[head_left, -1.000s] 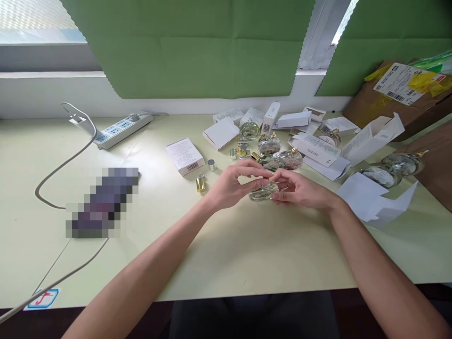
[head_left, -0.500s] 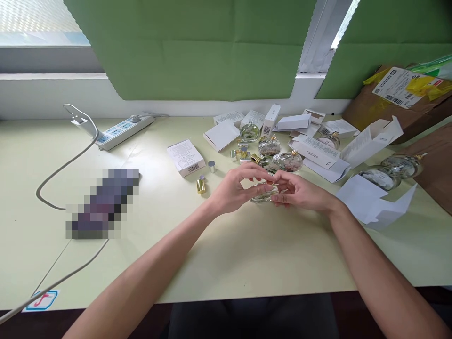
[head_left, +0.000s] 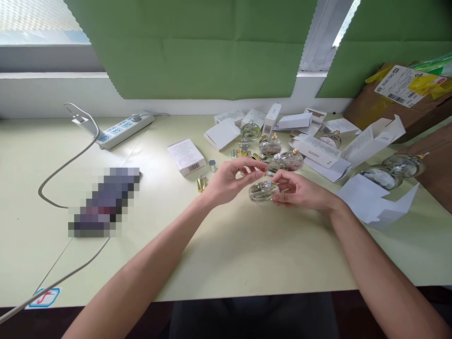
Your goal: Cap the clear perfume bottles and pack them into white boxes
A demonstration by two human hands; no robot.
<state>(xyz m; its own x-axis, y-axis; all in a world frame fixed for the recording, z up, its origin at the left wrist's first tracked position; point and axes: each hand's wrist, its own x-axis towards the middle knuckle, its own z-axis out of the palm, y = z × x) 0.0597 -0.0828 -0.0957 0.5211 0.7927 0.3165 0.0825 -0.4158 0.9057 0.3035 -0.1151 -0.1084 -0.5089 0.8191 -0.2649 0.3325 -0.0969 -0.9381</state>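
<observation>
My right hand [head_left: 300,190] is closed on a round clear glass perfume bottle [head_left: 263,191], held just above the table with its silver spray top facing up. My left hand [head_left: 229,181] is directly to the bottle's left. Its thumb and fingertips are pinched together just above the bottle's top, and what they hold is too small to make out. Several similar round bottles [head_left: 282,161] with gold caps stand close behind both hands.
Loose gold cap [head_left: 200,184] and silver cap [head_left: 212,165] lie left of my hands, beside a white carton [head_left: 186,156]. Opened white cartons [head_left: 319,153] and more bottles [head_left: 379,175] spread to the right. A power strip [head_left: 120,128] with cable is far left; a cardboard box [head_left: 395,94] is at the back right.
My left hand's fingertips have lifted off the bottle's top and drawn slightly up and left, and the silver spray top now shows. My right hand still holds the bottle.
</observation>
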